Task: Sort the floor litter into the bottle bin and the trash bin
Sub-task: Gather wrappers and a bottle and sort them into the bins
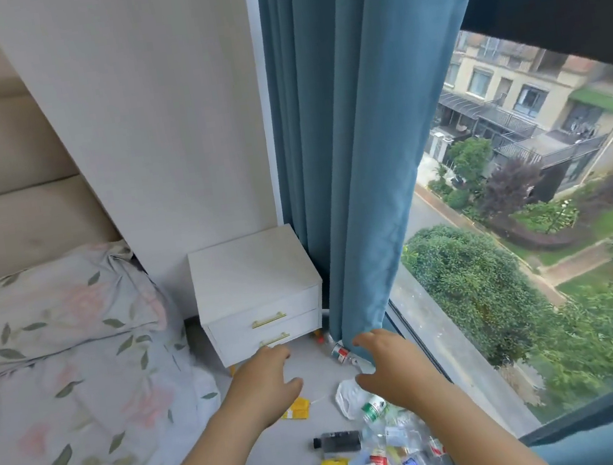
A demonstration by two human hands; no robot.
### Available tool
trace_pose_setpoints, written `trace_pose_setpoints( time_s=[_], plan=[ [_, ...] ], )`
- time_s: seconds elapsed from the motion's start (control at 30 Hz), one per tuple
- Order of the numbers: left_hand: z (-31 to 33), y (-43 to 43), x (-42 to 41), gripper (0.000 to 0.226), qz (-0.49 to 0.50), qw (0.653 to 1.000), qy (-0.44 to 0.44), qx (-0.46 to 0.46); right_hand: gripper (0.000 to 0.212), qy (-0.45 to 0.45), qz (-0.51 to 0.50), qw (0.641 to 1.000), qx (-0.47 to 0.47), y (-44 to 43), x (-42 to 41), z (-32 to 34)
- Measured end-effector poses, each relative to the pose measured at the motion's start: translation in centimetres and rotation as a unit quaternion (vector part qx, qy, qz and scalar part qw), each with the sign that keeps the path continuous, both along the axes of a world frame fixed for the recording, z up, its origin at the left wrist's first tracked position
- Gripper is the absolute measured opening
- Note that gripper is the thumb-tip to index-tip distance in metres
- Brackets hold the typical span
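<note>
Head view looks down on a strip of grey floor (pixel 315 361) between a bed (pixel 65 404) and a floor-length window (pixel 534 239). Nearest the camera, a heap of litter (pixel 384 458) lies on the floor well in front of the white nightstand (pixel 258 290): clear plastic bottles, yellow and white packaging, something pink at the bottom edge. A dark, flat bottle (pixel 338 442) lies on its side at the heap's nightstand end. Closer to the nightstand are a green-labelled bottle (pixel 375 408), a crumpled white bag (pixel 349 395) and a yellow wrapper (pixel 297 409). Both hands reach forward above these, bare forearms extended. The left hand (pixel 267 383) hovers just in front of the nightstand's lower drawer, grip apart and holding nothing. The right hand (pixel 388 366) hovers by the hem of the blue curtain (pixel 356 146), grip likewise spread and empty. A red-and-white labelled bottle (pixel 340 353) lies beside the nightstand at the curtain's foot. No bin shows.
</note>
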State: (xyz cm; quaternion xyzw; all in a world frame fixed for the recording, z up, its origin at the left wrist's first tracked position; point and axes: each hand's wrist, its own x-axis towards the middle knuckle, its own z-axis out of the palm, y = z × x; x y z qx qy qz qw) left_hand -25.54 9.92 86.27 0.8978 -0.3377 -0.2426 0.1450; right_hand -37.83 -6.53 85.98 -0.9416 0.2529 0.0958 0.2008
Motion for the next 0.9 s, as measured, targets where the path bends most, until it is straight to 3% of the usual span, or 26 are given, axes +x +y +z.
trace_pose_setpoints(
  time_s=[0.3,0.57,0.9],
  plan=[
    [-1.4,-0.1,10.9,0.044,-0.022,1.000,0.006,0.010,0.053,0.028,-0.030,0.999,0.016,0.8,9.4,-2.1],
    [-2.6,0.0,21.4,0.044,-0.117,0.992,0.018,0.037,0.056,0.050,-0.118,0.990,0.053,3.1,17.5,-2.9],
    [-5.7,-3.3,27.6,0.042,-0.182,0.981,0.039,0.054,0.056,0.100,-0.175,0.978,0.059,1.3,21.8,-4.7]
  ],
)
